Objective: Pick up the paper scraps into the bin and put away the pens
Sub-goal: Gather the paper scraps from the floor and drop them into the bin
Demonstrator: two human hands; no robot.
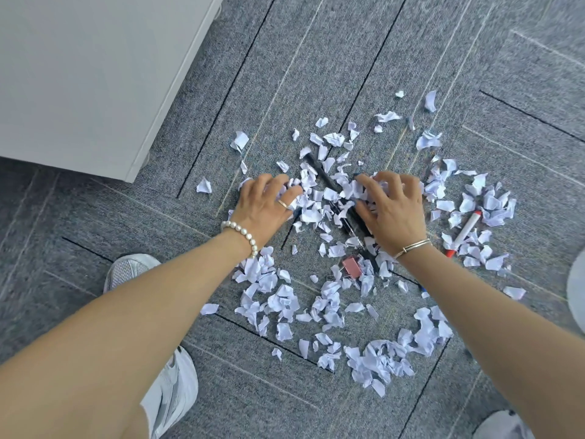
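Several torn white paper scraps lie scattered over the grey carpet. My left hand and my right hand are both down on the heap, fingers curled into the scraps and gathering them. Between the hands lie black pens, half buried in paper. A white marker with red ends lies to the right of my right hand. A pink binder clip sits among the scraps below the right wrist. A bit of blue pen shows beside my right forearm.
A white cabinet stands at the upper left, its corner near the scraps. My white shoes are at the lower left and lower right. A pale rounded object shows at the right edge.
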